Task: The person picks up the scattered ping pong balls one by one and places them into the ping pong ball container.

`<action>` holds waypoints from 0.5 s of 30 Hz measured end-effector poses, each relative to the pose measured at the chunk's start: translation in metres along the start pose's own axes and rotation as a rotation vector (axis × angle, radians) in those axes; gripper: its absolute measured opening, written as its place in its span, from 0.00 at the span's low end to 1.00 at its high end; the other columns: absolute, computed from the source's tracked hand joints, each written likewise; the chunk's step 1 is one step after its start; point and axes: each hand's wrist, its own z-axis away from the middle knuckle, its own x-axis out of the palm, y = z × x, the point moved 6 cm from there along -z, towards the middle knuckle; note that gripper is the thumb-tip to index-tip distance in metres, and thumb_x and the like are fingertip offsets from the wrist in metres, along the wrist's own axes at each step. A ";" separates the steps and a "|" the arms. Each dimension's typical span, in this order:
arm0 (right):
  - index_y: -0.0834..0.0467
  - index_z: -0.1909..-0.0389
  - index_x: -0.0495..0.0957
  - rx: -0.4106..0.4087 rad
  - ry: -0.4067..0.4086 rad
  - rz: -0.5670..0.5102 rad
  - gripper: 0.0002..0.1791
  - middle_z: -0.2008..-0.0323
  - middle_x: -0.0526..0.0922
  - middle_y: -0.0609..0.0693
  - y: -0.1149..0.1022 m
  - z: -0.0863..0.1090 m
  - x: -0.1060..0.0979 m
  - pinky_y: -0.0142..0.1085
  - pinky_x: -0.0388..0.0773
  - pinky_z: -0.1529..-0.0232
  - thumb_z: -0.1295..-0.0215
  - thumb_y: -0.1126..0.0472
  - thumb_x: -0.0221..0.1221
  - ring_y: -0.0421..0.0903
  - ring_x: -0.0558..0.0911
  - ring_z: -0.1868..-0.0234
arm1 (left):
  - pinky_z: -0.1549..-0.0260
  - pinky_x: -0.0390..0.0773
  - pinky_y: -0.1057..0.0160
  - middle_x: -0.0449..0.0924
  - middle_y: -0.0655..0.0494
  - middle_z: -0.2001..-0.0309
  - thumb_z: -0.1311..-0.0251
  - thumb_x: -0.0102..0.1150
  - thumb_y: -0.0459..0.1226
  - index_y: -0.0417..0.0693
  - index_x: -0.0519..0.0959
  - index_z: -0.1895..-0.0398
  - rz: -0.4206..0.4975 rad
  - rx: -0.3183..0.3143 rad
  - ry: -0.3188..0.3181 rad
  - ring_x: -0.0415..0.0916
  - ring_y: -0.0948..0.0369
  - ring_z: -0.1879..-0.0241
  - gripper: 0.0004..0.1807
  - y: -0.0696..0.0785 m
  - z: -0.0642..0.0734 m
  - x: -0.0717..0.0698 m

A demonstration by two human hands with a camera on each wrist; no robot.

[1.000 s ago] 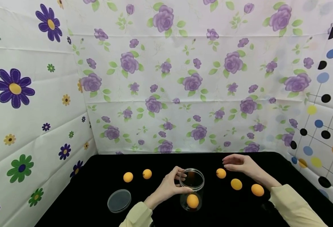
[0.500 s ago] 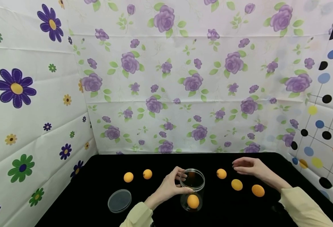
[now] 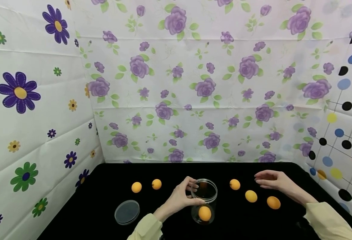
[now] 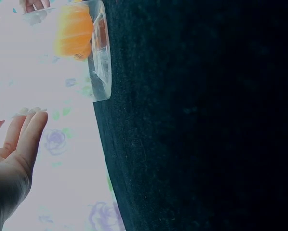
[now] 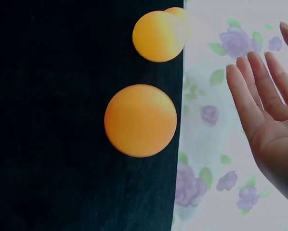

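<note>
In the head view my left hand (image 3: pixel 182 196) grips a clear round jar (image 3: pixel 212 199) near its uncovered top, the thumb in front and the fingers behind. One orange ping-pong ball (image 3: pixel 204 213) shows at the bottom of the jar. The left wrist view has the jar (image 4: pixel 101 57) upright on the black cloth, with the orange ball distorted through its wall. My right hand (image 3: pixel 279 183) is raised, empty, fingers extended, above and behind three orange balls: one ball (image 3: pixel 235 184), a second ball (image 3: pixel 251 196) and a third ball (image 3: pixel 273 202).
A round translucent lid (image 3: pixel 127 212) lies left of the left hand. Two more orange balls, a left one (image 3: pixel 136 187) and a right one (image 3: pixel 156 184), sit behind it. The black cloth-covered table (image 3: pixel 163 230) is bounded by a floral backdrop (image 3: pixel 191 66) and patterned side walls.
My right hand has moved to the right, away from the jar and past the nearest ball. The left hand keeps its grip and the balls stay put; the head view has shifted slightly.
</note>
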 end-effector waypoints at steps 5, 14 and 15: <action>0.75 0.45 0.64 0.018 0.003 -0.001 0.24 0.50 0.71 0.66 0.007 0.004 -0.005 0.52 0.67 0.52 0.36 0.63 0.55 0.59 0.73 0.50 | 0.62 0.74 0.62 0.70 0.51 0.54 0.51 0.67 0.44 0.46 0.66 0.47 -0.018 0.004 0.012 0.68 0.56 0.56 0.30 -0.020 -0.006 0.001; 0.74 0.44 0.65 0.054 0.021 0.035 0.24 0.49 0.71 0.68 0.017 0.011 -0.014 0.49 0.70 0.53 0.35 0.61 0.54 0.60 0.72 0.50 | 0.62 0.74 0.62 0.70 0.55 0.54 0.52 0.67 0.48 0.54 0.67 0.48 -0.018 -0.011 0.017 0.68 0.58 0.56 0.29 -0.026 -0.007 0.000; 0.74 0.45 0.65 0.060 0.031 0.044 0.25 0.50 0.71 0.68 0.018 0.012 -0.015 0.48 0.70 0.54 0.36 0.61 0.55 0.60 0.72 0.50 | 0.62 0.74 0.62 0.70 0.55 0.54 0.52 0.67 0.48 0.54 0.67 0.48 -0.016 -0.013 0.016 0.68 0.57 0.56 0.29 -0.026 -0.007 0.000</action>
